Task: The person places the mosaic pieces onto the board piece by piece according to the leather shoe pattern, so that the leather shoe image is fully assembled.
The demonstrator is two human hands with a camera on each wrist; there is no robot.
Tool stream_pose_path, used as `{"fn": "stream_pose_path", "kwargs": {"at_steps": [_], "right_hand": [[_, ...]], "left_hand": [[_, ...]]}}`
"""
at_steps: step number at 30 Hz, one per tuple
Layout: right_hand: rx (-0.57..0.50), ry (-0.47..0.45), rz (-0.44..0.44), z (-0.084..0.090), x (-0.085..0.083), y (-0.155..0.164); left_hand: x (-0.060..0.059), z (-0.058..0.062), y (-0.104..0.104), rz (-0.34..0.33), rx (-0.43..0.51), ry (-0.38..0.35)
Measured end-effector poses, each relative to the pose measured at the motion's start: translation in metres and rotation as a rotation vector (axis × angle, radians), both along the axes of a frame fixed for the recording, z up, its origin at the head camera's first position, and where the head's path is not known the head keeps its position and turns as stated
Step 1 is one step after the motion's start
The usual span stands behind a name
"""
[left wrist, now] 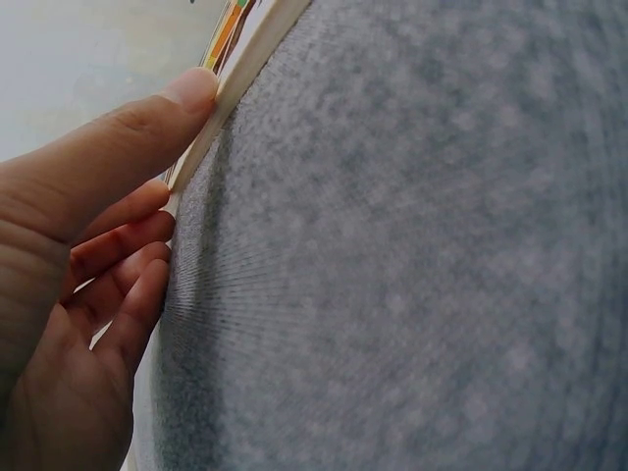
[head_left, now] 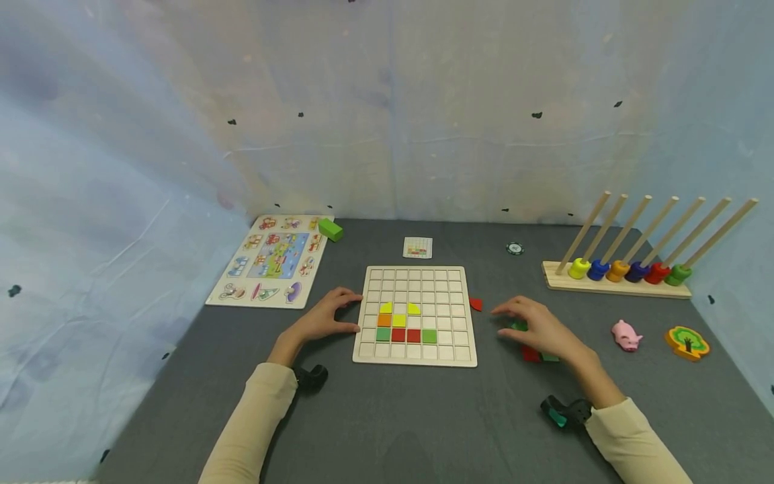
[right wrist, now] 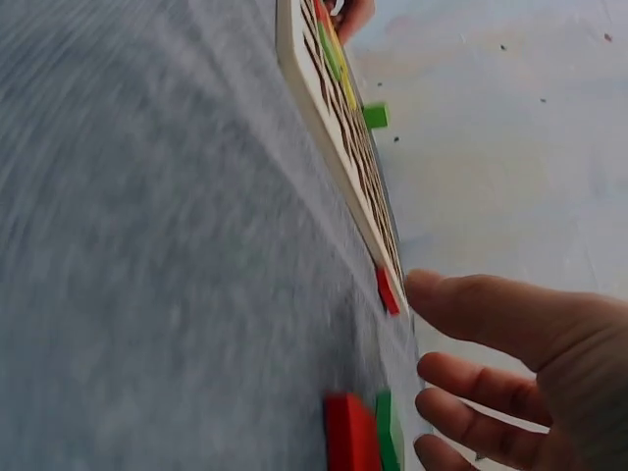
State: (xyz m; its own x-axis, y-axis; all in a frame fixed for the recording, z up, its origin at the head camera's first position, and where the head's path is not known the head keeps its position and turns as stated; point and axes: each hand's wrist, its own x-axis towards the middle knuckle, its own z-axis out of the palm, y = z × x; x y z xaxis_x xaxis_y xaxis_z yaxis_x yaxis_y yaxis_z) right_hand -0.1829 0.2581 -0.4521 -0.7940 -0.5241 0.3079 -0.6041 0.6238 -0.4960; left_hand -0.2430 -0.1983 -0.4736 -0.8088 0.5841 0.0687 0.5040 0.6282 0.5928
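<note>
A wooden grid board [head_left: 411,275] lies flat on the dark table, with yellow, orange, green and red tiles in its lower left cells. My left hand [head_left: 326,317] rests at the board's left edge, thumb and fingertips against the rim; the left wrist view shows the thumb [left wrist: 162,118] along that rim. Right of the board, my right hand [head_left: 538,328] hovers with its fingers apart and nothing between them. Beneath it, partly hidden, are a red tile [head_left: 531,354] and green tiles [head_left: 549,357]. A red rounded piece [head_left: 476,304] lies beside the board's right edge.
Behind the board lies a small pattern card [head_left: 418,247]. A picture puzzle board [head_left: 242,269] and a green block [head_left: 330,230] are back left. Rightward are a poker chip [head_left: 514,249], a peg stand [head_left: 617,286] with coloured beads, a pink pig [head_left: 626,335] and a tree piece [head_left: 687,343].
</note>
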Motion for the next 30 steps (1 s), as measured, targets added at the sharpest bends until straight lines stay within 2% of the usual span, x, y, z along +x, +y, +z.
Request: {"fn": "stream_pose_path", "kwargs": {"at_steps": [9,15,30], "right_hand": [[0.096,-0.041,-0.073,0.000,0.003,0.014],[0.150,-0.099,-0.127,0.001,0.003,0.018],[0.140,-0.178,-0.158,0.006,0.002,0.019]], "left_hand": [[0.000,0.000,-0.001,0.009,-0.005,0.002],[-0.001,-0.001,0.000,0.011,-0.004,-0.008],[0.000,-0.001,-0.001,0.007,-0.024,0.010]]}}
